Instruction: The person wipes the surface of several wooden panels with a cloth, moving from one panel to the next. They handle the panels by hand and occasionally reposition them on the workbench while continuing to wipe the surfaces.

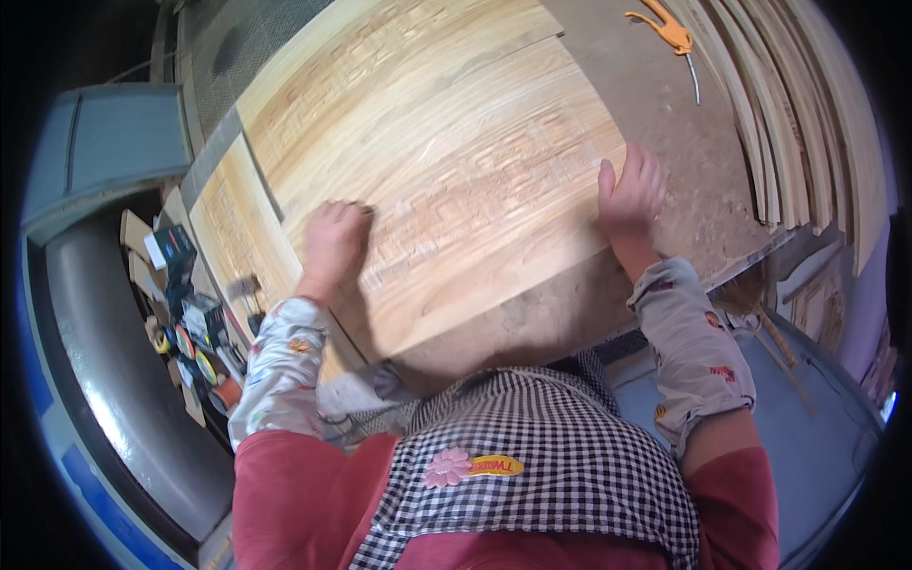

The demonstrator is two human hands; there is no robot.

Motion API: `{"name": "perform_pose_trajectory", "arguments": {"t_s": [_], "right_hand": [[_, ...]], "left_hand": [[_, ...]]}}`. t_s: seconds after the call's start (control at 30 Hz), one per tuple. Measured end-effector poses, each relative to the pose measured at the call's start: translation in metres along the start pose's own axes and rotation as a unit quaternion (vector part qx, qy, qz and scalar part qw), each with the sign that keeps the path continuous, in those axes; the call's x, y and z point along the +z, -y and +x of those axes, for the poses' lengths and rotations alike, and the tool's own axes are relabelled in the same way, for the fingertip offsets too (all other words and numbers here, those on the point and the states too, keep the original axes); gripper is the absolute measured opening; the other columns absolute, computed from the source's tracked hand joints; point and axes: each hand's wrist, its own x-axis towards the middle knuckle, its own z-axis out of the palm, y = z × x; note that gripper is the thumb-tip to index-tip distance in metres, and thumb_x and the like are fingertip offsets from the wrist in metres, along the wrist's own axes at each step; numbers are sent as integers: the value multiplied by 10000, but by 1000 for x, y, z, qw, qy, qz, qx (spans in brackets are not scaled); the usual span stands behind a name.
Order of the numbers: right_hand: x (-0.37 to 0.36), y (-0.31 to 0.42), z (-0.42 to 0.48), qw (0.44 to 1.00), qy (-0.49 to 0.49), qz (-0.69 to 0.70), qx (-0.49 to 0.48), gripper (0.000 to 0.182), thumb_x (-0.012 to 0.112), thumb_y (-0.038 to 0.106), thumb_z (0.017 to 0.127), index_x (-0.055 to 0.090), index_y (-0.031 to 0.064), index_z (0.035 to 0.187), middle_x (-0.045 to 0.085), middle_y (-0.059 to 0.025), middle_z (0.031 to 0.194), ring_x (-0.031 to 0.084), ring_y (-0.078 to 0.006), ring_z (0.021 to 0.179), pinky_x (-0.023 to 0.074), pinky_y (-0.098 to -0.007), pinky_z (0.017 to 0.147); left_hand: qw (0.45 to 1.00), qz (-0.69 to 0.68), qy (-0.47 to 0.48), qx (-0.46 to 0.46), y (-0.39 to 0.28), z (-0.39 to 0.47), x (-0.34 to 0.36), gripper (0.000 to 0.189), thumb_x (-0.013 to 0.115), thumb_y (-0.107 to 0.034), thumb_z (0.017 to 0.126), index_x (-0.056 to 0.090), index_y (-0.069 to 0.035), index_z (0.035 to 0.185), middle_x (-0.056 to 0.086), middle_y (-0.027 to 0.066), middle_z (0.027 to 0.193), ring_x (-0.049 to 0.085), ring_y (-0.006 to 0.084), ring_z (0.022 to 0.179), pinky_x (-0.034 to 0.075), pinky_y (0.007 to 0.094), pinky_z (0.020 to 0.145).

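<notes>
A pale wooden panel [456,278] with a band of carved geometric relief lies flat before me. My left hand [336,239] rests near its left edge with the fingers curled; a small dark spot shows at the fingertips, and what lies under the palm is hidden. At the panel's right edge is my right hand [633,192], its thumb over the top face and its fingers along the outer side. Beyond lies a second carved panel [342,78], partly overlapped or abutted by the nearer one. A narrower carved board [242,214] sits to the left.
On the dusty workbench [684,171], an orange air blow gun [670,32] lies at the far right. Long wooden strips [776,121] are stacked beside it. Boxes [171,246] and tape rolls [206,367] crowd the left side. A straw broom [744,292] stands below the bench's right edge.
</notes>
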Motion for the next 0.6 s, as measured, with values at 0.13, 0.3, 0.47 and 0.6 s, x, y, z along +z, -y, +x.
{"name": "perform_pose_trajectory", "arguments": {"t_s": [0.13,0.3,0.47,0.6], "right_hand": [[-3,2,0,1000,-2,-4,12,495,697,347,951,592,47,1330,605,-178,1302,534,-391,1272,405,-526,1087],[2,-11,-6,1000,-7,23,6,405,681,301,963,600,33,1254,603,-180,1224,539,-403,1196,417,-525,1050],[-11,-14,-14,999,36,-20,-21,362,649,300,981,591,20,1202,592,-182,1204,532,-404,1201,416,-525,1046],[-8,-13,-19,1000,16,-14,-14,335,630,296,982,588,24,1174,588,-185,1194,531,-403,1204,417,-530,1039]], "left_hand": [[982,-22,-15,-189,2,-77,-29,72,736,-140,915,698,-80,925,683,118,864,653,347,860,528,462,753],[994,-82,39,-63,-83,-73,-5,113,759,-134,852,666,-84,892,667,90,875,636,320,834,529,445,753],[998,-43,50,-9,-60,-112,-14,167,788,-135,821,631,-89,854,605,55,805,608,267,789,522,392,696],[999,-46,22,15,-61,-103,-1,178,787,-94,792,613,-85,823,583,69,767,593,274,722,514,398,638]]}}
